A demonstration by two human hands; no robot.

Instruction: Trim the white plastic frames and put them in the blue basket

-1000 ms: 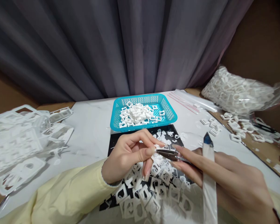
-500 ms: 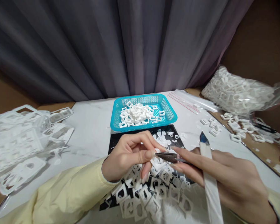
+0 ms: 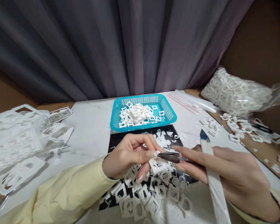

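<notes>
Just above a pile of white scraps, my left hand (image 3: pixel 133 154) is closed, thumb and forefinger pinching a white piece at its edge. A flat white frame (image 3: pixel 159 165) with a cut-out shows below those fingertips; whether it is joined to the pinched part I cannot tell. My right hand (image 3: pixel 233 174) is closed around a dark metal tool with slim pointed jaws (image 3: pixel 170 157), like small pliers; its tip touches the white piece at my left fingertips. Between the right fingers also sits a white-wrapped stick (image 3: pixel 214 177) with a dark blue pointed tip, angled upward.
Beyond my hands, a blue basket (image 3: pixel 143 127) holds many small white frames. Beneath the scraps (image 3: pixel 137 205) lies a black mat (image 3: pixel 116 140). White cut-out sheets (image 3: pixel 18 149) are stacked at left. At right are a filled plastic bag (image 3: pixel 238 90), loose frames (image 3: pixel 234 138) and flat clear bags (image 3: pixel 193 101).
The flat white frame now shows below my left fingertips. My right hand and the tool have shifted slightly right and down, with the jaws still at the piece.
</notes>
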